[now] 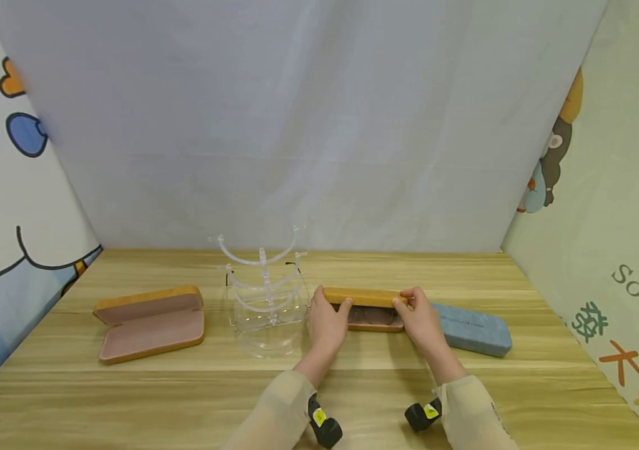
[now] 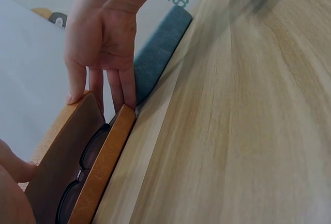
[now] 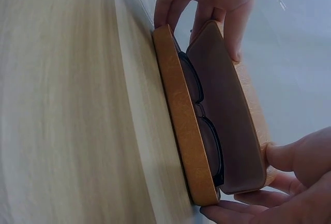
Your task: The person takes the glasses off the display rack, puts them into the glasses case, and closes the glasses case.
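Observation:
An orange glasses case stands half open on the wooden table, its lid tilted over the base. Dark-framed glasses lie inside it. My left hand grips the case's left end, with fingers on the lid and on the base edge. At the other end my right hand holds the case the same way, thumb at the lid. In the left wrist view the right hand's fingers touch the base rim while its thumb rests on the lid edge.
A blue-grey glasses case lies shut just right of my right hand. A clear acrylic glasses stand rises just left of my left hand. Further left an open orange case lies with nothing in it. Fabric walls enclose the table.

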